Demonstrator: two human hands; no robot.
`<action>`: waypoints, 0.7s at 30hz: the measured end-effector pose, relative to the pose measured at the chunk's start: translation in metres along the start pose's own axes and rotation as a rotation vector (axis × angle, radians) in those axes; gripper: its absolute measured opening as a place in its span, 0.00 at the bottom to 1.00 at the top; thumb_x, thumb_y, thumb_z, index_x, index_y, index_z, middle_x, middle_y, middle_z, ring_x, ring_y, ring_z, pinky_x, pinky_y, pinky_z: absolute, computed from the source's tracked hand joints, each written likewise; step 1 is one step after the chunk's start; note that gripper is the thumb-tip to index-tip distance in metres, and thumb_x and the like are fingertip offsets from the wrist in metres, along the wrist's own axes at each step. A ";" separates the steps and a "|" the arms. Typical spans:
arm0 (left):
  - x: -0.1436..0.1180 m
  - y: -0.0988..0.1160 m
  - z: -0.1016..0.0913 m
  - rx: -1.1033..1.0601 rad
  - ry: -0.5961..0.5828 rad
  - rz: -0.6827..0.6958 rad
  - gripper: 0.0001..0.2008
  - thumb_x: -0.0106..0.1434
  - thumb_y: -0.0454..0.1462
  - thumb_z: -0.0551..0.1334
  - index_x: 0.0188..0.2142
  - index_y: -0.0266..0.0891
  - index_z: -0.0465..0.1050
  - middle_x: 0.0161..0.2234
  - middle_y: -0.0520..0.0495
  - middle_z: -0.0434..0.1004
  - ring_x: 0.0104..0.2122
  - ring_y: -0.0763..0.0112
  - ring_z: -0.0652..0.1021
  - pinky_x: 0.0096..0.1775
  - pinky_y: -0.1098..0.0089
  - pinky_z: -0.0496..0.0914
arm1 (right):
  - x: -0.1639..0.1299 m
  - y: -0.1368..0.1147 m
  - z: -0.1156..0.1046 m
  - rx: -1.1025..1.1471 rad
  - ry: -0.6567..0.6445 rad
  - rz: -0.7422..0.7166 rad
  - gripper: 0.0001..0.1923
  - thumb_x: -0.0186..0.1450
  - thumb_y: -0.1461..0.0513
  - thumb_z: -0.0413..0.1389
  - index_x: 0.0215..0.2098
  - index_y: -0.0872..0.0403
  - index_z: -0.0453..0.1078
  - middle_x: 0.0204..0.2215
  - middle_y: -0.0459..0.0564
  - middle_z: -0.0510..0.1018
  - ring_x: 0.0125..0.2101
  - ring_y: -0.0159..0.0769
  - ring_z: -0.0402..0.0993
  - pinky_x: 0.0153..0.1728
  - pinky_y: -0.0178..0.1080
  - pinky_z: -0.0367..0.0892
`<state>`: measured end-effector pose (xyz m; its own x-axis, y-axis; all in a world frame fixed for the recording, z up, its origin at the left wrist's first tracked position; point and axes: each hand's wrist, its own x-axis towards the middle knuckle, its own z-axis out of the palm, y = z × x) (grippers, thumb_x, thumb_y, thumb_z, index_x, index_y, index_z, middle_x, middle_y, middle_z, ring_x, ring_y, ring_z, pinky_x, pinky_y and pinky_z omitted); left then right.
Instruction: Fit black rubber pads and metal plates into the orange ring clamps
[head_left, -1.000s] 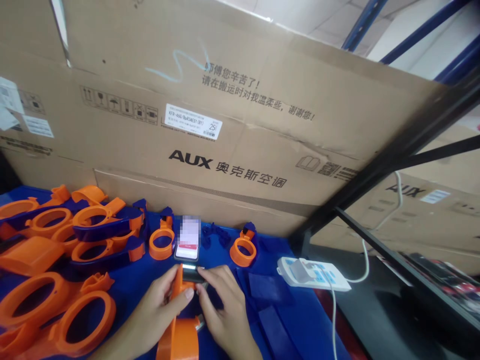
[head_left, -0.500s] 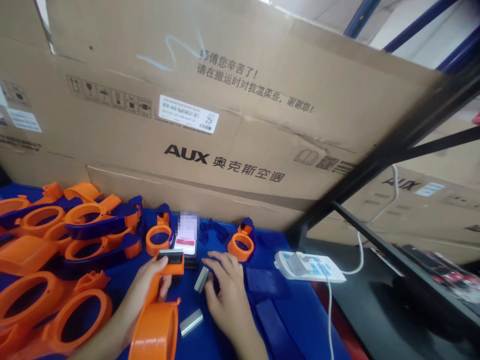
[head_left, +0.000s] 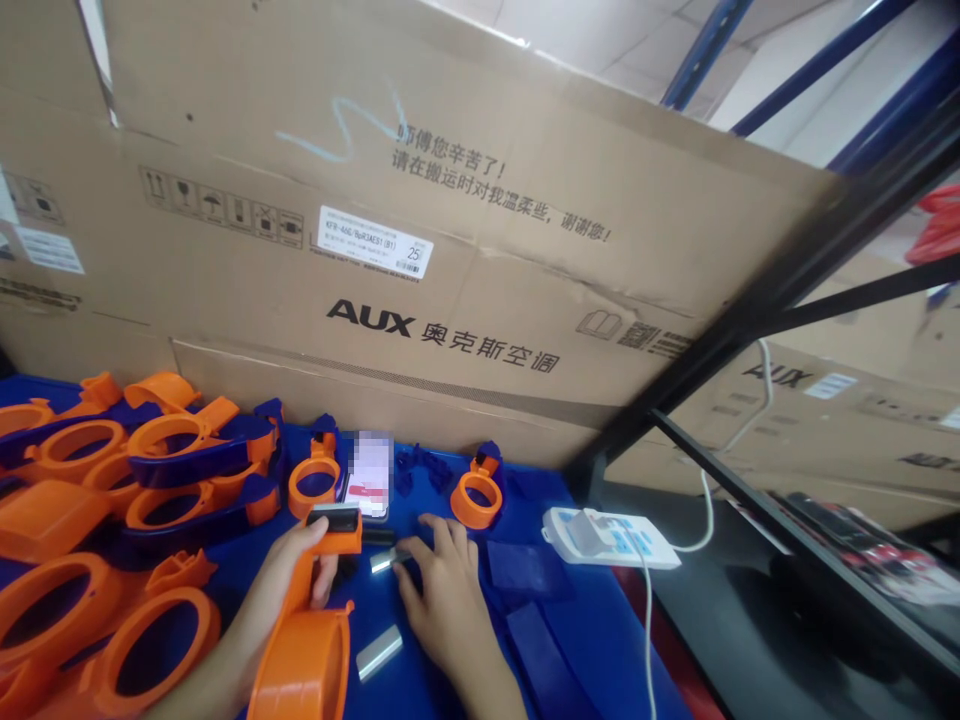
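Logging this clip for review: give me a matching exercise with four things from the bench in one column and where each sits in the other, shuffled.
Things:
1. orange ring part
2. small metal block
3. power strip
4. phone

Places:
A. at the right edge of the blue mat, white cable attached
B. in the grip of the left hand
C. lying between two small orange rings
D. at the fingertips of the right hand

Pairs: 1-B, 2-D, 3-A, 4-C

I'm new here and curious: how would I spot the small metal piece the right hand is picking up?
Below the AUX cardboard box, on the blue table, the right hand pinches a small silver bar. A second silver bar lies untouched, nearer the camera.
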<state>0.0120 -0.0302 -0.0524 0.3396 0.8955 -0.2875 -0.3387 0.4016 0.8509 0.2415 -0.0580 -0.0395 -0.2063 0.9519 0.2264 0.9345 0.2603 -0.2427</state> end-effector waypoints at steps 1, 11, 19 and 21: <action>-0.003 0.000 0.003 0.008 0.018 0.024 0.32 0.62 0.58 0.58 0.11 0.41 0.68 0.10 0.48 0.62 0.14 0.70 0.64 0.21 0.68 0.59 | 0.000 0.000 0.000 0.001 0.009 -0.008 0.10 0.68 0.61 0.60 0.47 0.44 0.78 0.60 0.55 0.72 0.59 0.57 0.64 0.53 0.55 0.64; -0.026 0.007 0.026 0.002 0.141 0.165 0.28 0.64 0.53 0.61 0.13 0.41 0.67 0.13 0.50 0.64 0.16 0.71 0.65 0.23 0.69 0.62 | 0.002 -0.001 0.002 0.014 0.064 -0.046 0.08 0.69 0.64 0.59 0.43 0.45 0.78 0.55 0.54 0.75 0.55 0.54 0.67 0.49 0.53 0.66; -0.014 0.006 0.010 -0.204 -0.024 0.056 0.32 0.65 0.58 0.56 0.14 0.40 0.68 0.13 0.50 0.62 0.16 0.71 0.64 0.22 0.70 0.60 | 0.001 -0.001 0.002 0.024 0.038 -0.029 0.10 0.68 0.63 0.61 0.47 0.44 0.78 0.57 0.54 0.74 0.57 0.55 0.66 0.50 0.53 0.66; -0.008 0.009 0.002 -0.262 -0.090 0.073 0.32 0.65 0.58 0.56 0.14 0.39 0.67 0.13 0.49 0.63 0.16 0.73 0.64 0.21 0.70 0.59 | 0.001 -0.001 0.002 0.026 0.037 -0.025 0.10 0.68 0.62 0.60 0.47 0.44 0.78 0.57 0.54 0.75 0.57 0.55 0.66 0.51 0.54 0.65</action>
<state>0.0083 -0.0344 -0.0418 0.3788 0.9080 -0.1792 -0.5761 0.3829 0.7222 0.2393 -0.0569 -0.0406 -0.2186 0.9384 0.2677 0.9212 0.2889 -0.2607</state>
